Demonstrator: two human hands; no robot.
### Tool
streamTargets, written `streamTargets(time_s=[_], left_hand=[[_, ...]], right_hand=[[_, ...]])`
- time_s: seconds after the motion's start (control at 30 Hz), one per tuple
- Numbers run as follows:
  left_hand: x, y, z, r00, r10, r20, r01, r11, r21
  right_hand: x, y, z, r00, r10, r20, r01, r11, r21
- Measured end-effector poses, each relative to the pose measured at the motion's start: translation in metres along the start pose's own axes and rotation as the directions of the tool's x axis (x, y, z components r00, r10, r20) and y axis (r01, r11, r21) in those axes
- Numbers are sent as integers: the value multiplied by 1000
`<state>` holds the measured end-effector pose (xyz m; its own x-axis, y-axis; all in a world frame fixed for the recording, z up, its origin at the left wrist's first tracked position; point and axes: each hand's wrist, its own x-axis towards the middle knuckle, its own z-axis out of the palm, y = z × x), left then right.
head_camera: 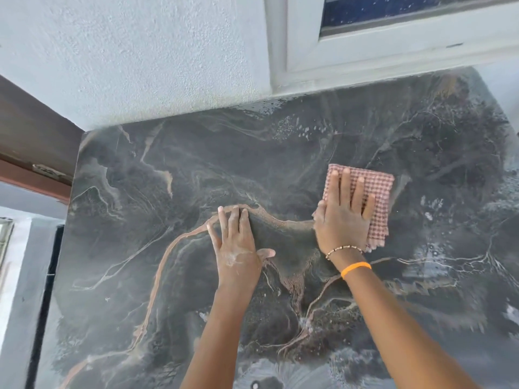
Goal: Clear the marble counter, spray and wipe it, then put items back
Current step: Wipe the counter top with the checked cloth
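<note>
The dark marble counter (174, 169) with brown and white veins fills most of the view. A folded red-and-white checked cloth (379, 189) lies on it right of centre. My right hand (344, 217) presses flat on the cloth with straight fingers, covering its left part. My left hand (237, 245) rests flat on the bare marble to the left of the cloth, fingers straight, with whitish residue on its back. Wet streaks and droplets (432, 203) show on the right side of the counter.
A white textured wall (140, 66) borders the counter at the back. A white window frame (365, 49) sits at the back right. The counter's left edge (70, 220) drops off beside a brown door frame (28, 153).
</note>
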<state>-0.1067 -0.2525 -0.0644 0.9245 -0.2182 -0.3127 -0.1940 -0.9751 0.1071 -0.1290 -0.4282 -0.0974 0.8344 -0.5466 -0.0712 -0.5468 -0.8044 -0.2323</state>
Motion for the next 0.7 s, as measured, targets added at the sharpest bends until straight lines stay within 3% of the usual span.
streamTargets(time_s=[0.07, 0.17, 0.23, 0.3, 0.4, 0.53, 0.7], left_hand=[[-4, -3, 0, 1000, 13, -11, -14, 1000, -12], [-7, -7, 0, 999, 25, -44, -26, 999, -36], [-4, -8, -4, 999, -8, -46, 6, 999, -38], [3, -10, -7, 998, -32, -57, 30, 999, -33], [16, -13, -16, 998, -32, -58, 31, 999, -26], [32, -12, -23, 999, -42, 22, 42, 999, 18], [32, -11, -23, 996, -64, 67, 66, 998, -19]], right_hand=[[-10, -34, 8, 980, -192, 54, 192, 981, -3], [5, -89, 18, 863, -488, 132, 491, 871, 13], [35, -119, 19, 786, -597, 159, 606, 795, -8], [75, -133, 18, 764, -621, 174, 636, 770, -45], [127, -120, 15, 821, -549, 156, 562, 825, -54], [164, -64, 4, 935, -345, 78, 348, 937, -30], [133, -13, -4, 1000, -21, -18, 20, 1000, -6]])
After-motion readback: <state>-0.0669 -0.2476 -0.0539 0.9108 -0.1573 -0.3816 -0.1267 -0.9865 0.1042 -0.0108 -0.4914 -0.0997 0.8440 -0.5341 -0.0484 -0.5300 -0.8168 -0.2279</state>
